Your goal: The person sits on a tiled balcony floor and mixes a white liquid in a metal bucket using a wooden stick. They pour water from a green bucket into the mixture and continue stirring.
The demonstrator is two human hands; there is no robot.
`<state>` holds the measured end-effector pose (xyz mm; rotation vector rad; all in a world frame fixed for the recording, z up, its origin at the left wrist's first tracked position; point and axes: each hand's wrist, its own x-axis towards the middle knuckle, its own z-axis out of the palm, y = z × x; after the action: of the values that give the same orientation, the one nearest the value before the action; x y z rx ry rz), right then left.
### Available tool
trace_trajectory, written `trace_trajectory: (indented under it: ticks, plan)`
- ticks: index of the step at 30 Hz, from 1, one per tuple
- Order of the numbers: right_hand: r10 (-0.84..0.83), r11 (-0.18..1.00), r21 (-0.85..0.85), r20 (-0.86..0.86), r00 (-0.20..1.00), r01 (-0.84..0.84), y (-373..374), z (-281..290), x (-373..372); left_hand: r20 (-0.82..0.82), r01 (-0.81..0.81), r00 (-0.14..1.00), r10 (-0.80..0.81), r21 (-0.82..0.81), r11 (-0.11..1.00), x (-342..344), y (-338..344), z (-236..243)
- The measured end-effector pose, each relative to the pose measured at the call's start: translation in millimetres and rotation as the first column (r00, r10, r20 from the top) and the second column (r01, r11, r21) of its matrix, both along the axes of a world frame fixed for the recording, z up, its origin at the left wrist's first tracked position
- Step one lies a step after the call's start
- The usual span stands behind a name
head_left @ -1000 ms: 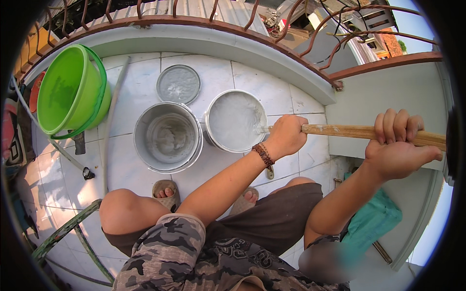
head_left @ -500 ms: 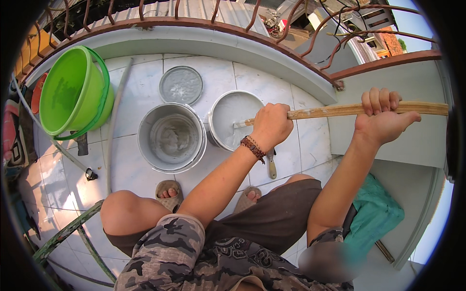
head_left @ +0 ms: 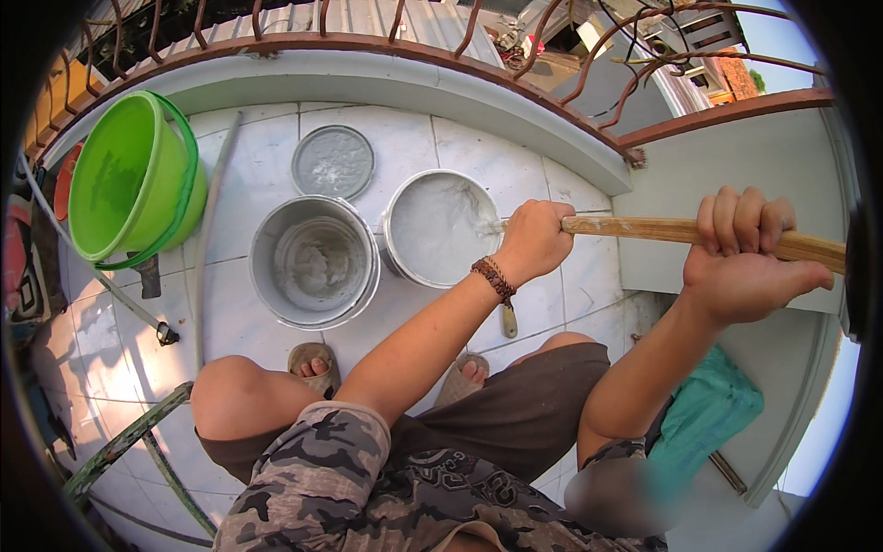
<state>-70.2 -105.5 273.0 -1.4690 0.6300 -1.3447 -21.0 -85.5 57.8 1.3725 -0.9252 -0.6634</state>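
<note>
A pale wooden stick (head_left: 630,226) reaches from the right into a white bucket of grey, creamy mixture (head_left: 432,235), its lower end in the mixture near the right rim. My left hand (head_left: 535,241) is closed round the stick just right of that bucket. Farther along it, my right hand (head_left: 745,262) grips with fingers curled over the top and thumb stretched to the right. A second bucket (head_left: 271,253), with grey residue inside, stands to the left. A grey-coated lid (head_left: 331,161) lies behind them. The handle of a tool (head_left: 509,320) shows on the floor below the left hand.
A green tub (head_left: 124,175) and red container (head_left: 66,184) sit at left beside a grey pipe (head_left: 210,212) and metal frame (head_left: 138,432). A railed kerb (head_left: 368,78) curves along the back. A pale panel (head_left: 727,166) and teal plastic (head_left: 708,405) are at right.
The stick and both hands swung left and upward half a second ago; since then they have moved back right, the right hand also down. The buckets keep their places on the floor.
</note>
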Motion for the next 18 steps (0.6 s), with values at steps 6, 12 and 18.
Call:
trace_trajectory:
  ticks: [6, 12, 18]
  plan:
    - [-0.066, 0.997, 0.040, -0.071, 0.995, 0.069, -15.9, 8.1, 1.2, -0.014, 0.100, 0.995, -0.099, 0.123, 0.987, -10.8, 17.6, 11.8]
    - [-0.098, 0.983, 0.158, 0.027, 0.995, 0.092, -31.0, -10.0, 13.8, 0.085, 0.024, 0.995, -0.046, 0.246, 0.969, 13.0, 28.9, 8.1]
    - [-0.133, 0.990, 0.067, 0.145, 0.980, 0.125, -15.8, -14.4, 21.9, 0.222, -0.156, 0.969, 0.109, 0.205, 0.966, 42.3, 19.6, 12.9]
